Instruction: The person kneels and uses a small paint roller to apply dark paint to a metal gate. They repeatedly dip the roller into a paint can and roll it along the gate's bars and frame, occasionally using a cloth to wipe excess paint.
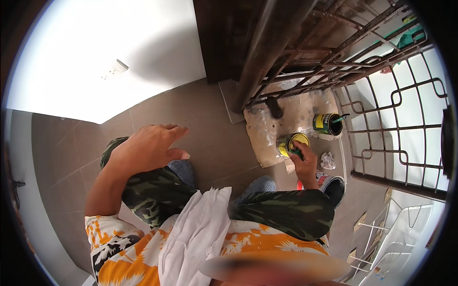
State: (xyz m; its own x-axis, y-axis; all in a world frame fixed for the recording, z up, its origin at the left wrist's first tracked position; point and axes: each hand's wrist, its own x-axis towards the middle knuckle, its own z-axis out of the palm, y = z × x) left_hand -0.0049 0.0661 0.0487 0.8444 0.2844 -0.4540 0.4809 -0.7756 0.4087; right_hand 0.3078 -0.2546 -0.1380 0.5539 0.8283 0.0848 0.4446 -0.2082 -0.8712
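My right hand [305, 161] grips a small paint tin [282, 147] at its yellow top, fingers over the rim. That tin sits on a paint-stained piece of cardboard [259, 143]. Just beyond it stands a second, open tin [319, 124] with a yellow and green label. A green-handled tool [340, 118], probably a brush, leans inside it; its lower end is hidden. My left hand [152, 146] is held over my left knee, thumb apart from the fingers, holding nothing. A white cloth [196, 232] hangs down my front.
A dark metal grille gate [379, 128] and its post [259, 60] stand beside the cardboard. A dark object [274, 107] lies near the post. Crumpled paper or plastic [328, 161] and a larger bucket [334, 189] are near my right knee. White metal chairs [400, 232] stand right.
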